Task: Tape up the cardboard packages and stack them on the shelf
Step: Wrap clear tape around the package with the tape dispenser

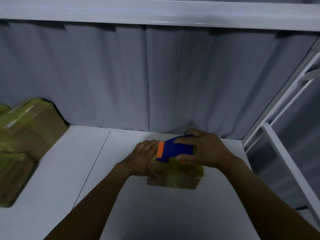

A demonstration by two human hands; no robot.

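A small cardboard package (174,181) wrapped in yellowish tape lies on the white shelf board (86,170), near its back. My right hand (204,149) is shut on a blue and orange tape dispenser (171,149), held over the package's top. My left hand (143,158) presses on the package's left end, fingers beside the dispenser's orange edge. Most of the package's top is hidden under both hands.
A stack of taped cardboard packages (20,139) fills the shelf's left side. A grey curtain (155,80) hangs behind. Another white shelf board (155,13) runs overhead. A white metal frame (285,135) stands at the right.
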